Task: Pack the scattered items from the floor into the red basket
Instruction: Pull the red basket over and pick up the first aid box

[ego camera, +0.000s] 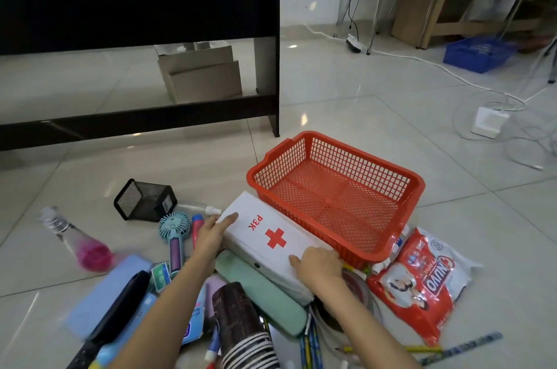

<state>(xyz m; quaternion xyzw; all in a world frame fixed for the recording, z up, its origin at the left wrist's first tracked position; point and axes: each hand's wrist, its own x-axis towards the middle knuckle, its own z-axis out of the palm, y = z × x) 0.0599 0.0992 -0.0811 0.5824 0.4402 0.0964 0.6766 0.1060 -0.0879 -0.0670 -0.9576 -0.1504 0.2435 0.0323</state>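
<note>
A person kneeling on a glossy tiled floor (376, 115) takes hold of a white first-aid box (271, 236) with both hands, the opening move in clearing a spill of household clutter. The left hand (215, 233) lies along the box's far end with fingers stretched nearly straight against its top and side; the right hand (319, 263) curls over the near end, fingers bent round the edge. The box, a smooth, matte rectangular case printed with a red cross and "P3K", rests just beside the red basket (413, 185), touching its left wall.

The basket, a rigid plastic lattice with a rolled rim and moulded handles, holds nothing so far, so the packing appears barely begun. Nearly everything is left on the floor: a black wire-mesh pen holder (144, 200) tipped on its side, a teal handheld fan (174, 233), a clear bottle with pink liquid (81, 242) lying flat, a soft green pouch (265, 293), a stack of striped paper cups (241, 326), a crinkled red-and-white soap packet (422, 287) by the basket's near corner, and loose pencils (310, 347) with a ruler (464, 350) towards the floor's near edge. A dark desk (150, 37) stands behind.
</note>
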